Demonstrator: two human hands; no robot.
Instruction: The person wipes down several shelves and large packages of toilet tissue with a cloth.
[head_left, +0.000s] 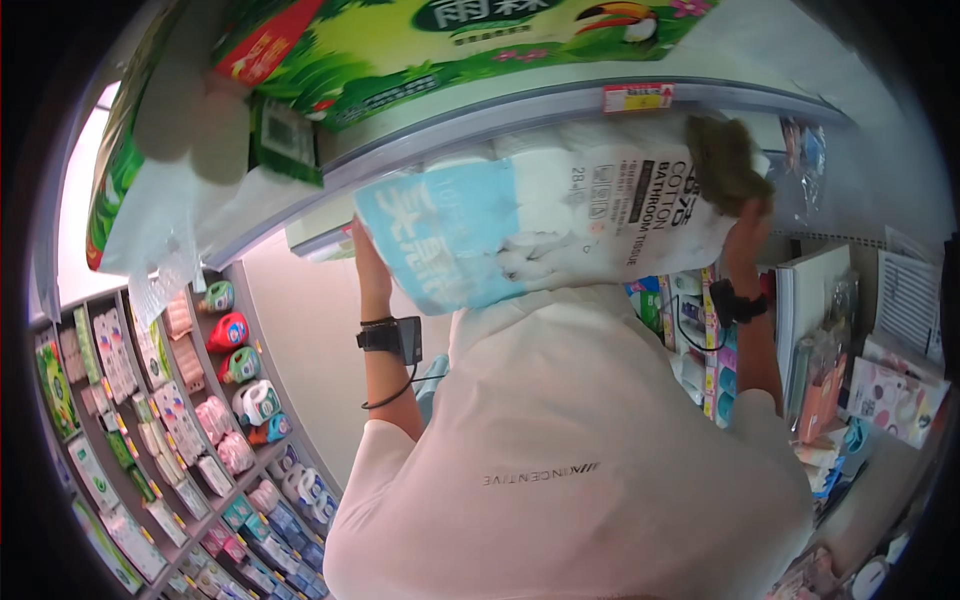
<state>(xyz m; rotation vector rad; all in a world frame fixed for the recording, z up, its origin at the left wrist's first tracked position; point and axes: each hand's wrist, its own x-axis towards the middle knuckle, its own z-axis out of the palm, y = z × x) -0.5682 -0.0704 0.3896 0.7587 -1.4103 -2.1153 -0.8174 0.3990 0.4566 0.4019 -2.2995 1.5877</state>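
Observation:
A large plastic-wrapped pack of bathroom tissue rolls (555, 217), white with a light blue end panel, lies across the space before my chest. My left hand (371, 262) grips its blue end, with the fingers partly hidden behind the wrap. At the opposite end, my right hand (748, 221) supports the pack and holds a blurred olive-green cloth (727, 161) against it. Both wrists wear black straps with cables. Just beyond the pack runs a shelf edge (525, 124) with a price tag (637, 97).
Green printed tissue packs (465, 67) stand on the shelf above. Clear plastic wrap (161, 232) hangs at the left. Store shelves (195, 536) of paper goods and detergent bottles (229, 332) fill the lower left. At the right are a white panel (814, 300) and packaged goods (825, 382).

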